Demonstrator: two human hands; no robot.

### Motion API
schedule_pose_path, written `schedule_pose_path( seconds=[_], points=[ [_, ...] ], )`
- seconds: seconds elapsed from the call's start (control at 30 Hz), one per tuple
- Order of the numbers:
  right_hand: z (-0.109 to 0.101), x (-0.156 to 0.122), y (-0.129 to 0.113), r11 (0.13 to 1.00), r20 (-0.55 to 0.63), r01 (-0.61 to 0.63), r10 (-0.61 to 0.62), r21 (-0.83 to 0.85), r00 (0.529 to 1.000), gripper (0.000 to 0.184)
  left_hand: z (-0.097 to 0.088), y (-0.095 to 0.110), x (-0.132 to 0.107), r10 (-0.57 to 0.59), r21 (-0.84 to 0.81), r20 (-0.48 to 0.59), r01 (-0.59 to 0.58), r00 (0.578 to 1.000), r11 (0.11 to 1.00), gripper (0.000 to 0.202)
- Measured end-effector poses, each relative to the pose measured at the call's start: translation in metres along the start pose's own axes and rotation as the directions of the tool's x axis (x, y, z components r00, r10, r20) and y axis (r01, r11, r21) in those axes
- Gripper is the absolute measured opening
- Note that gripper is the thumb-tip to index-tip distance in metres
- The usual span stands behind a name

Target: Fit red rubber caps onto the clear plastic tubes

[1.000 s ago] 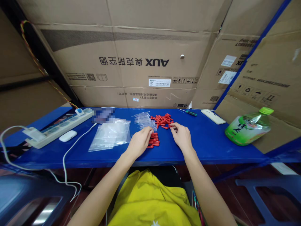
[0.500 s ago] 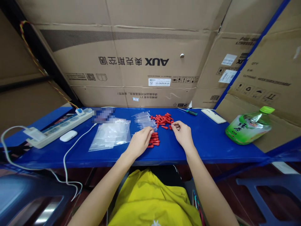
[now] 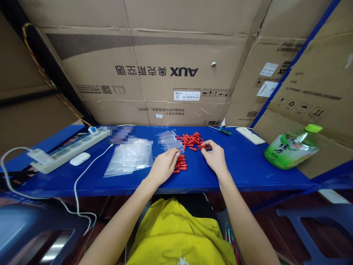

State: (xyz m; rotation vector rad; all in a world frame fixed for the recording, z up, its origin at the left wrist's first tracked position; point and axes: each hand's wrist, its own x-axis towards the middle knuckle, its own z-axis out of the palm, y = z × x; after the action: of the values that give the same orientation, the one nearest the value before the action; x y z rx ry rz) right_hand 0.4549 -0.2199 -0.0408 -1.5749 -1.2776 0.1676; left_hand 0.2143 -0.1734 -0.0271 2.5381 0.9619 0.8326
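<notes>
My left hand (image 3: 165, 163) rests low over the near end of the clear thin tubes (image 3: 168, 140), its fingers curled together. What those fingers grip, if anything, is hidden. Close against its right side lies a stack of red rubber bulbs (image 3: 180, 168), partly covered by the hand. My right hand (image 3: 213, 154) is at the right edge of a loose pile of red bulbs (image 3: 191, 140). Its thumb and forefinger are pinched on one red rubber bulb (image 3: 203, 145).
Clear zip bags (image 3: 131, 156) lie left of the tubes, near a white power strip (image 3: 71, 151) and an earbud case (image 3: 80, 159). A screwdriver (image 3: 224, 131), a phone (image 3: 250, 135) and a green tea bottle (image 3: 292, 147) are to the right. Cardboard (image 3: 154, 51) walls the back.
My right hand has shifted slightly, its thumb and forefinger now around a red bulb at the pile's edge. The left hand has hardly moved.
</notes>
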Motion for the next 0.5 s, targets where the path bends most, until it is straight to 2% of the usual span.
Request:
schedule_pose_path(
  seconds=[0.17, 0.27, 0.33, 0.5],
  points=[
    [-0.001, -0.001, 0.0, 0.996, 0.015, -0.032, 0.034, -0.086, 0.999, 0.013, 0.001, 0.0, 0.0, 0.006, 0.005, 0.002, -0.006, 1.0, 1.0, 0.03],
    [-0.001, -0.002, 0.003, 0.989, 0.026, -0.045, 0.049, -0.139, 0.998, 0.018, 0.001, -0.001, 0.0, 0.007, 0.005, 0.001, -0.007, 1.0, 1.0, 0.03],
    [0.0, -0.002, 0.006, 0.994, 0.042, -0.064, 0.068, -0.094, 0.997, 0.022, 0.001, -0.001, 0.0, 0.008, 0.003, -0.002, -0.008, 1.0, 1.0, 0.03],
    [0.006, 0.0, 0.012, 0.982, 0.023, -0.124, 0.122, 0.14, 0.992, 0.031, 0.001, -0.001, 0.0, -0.001, 0.004, 0.005, 0.001, 1.0, 1.0, 0.031]
  ],
)
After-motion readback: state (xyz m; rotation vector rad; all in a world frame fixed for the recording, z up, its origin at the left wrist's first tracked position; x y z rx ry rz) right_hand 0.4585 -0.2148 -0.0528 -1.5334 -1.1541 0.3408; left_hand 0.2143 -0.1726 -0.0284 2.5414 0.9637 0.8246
